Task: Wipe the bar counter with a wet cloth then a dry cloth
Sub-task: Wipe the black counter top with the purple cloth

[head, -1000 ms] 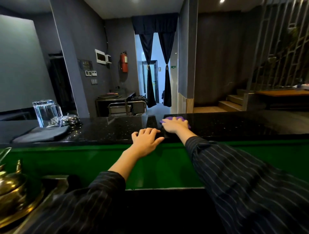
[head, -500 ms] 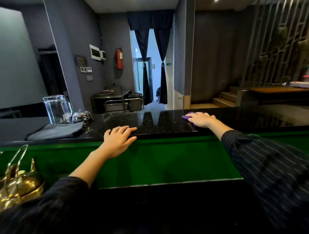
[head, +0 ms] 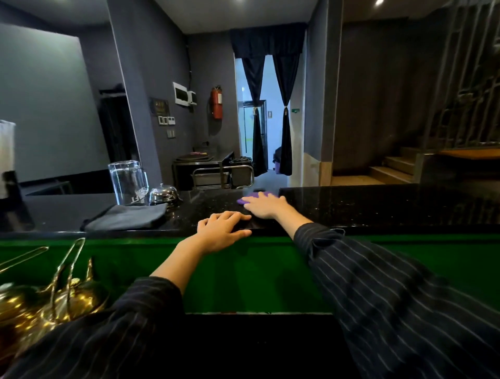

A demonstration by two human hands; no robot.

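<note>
Right hand (head: 266,207) flat, fingers spread, pressing purple cloth (head: 254,195) mid-worktop (head: 378,208); I note it has swept back leftward. Left hand (head: 223,230) open, palm still on near edge.

Dark grey walls (head: 151,67) are closing in this dim room. Daylight is coming through a doorway (head: 266,119) where tied-back dark curtains (head: 255,113) are hanging. A red fire extinguisher (head: 217,102) is hanging on the wall beside it. Wooden stairs (head: 392,167) are rising at the right, and a ceiling spotlight (head: 378,2) is glowing overhead.
</note>
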